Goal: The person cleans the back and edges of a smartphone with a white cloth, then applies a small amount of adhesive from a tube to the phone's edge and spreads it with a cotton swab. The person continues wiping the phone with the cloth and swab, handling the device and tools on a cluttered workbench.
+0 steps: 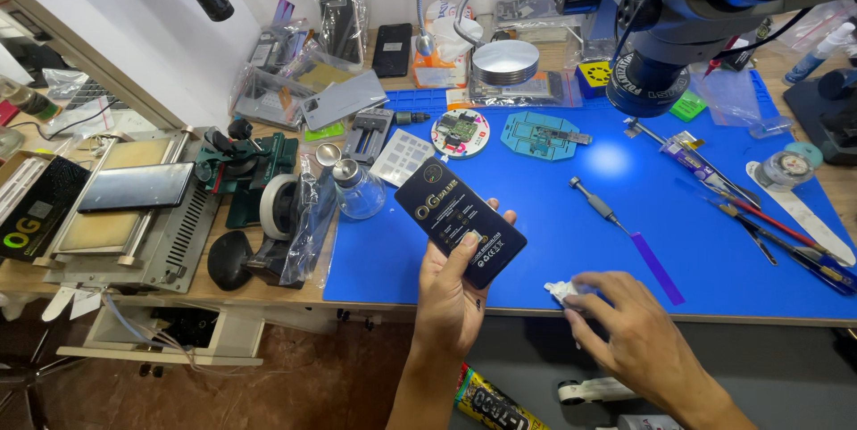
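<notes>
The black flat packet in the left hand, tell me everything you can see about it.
The black flat packet is a slim, glossy rectangular sleeve, seemingly card or plastic, with light printed lettering and small symbols on the face turned to the camera. It is tilted diagonally, upper end toward the back left, held above the front edge of the blue work mat. The left hand grips its lower end, thumb laid across the face and fingertips showing past the right edge. Nothing else touches it.

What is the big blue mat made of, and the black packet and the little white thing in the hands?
The blue mat looks like soft matte rubber or silicone: it lies flat with a dull glow. The black packet in the left hand looks like glossy printed card or plastic film. The white wad under the right hand looks like crumpled tissue or cloth.
</notes>
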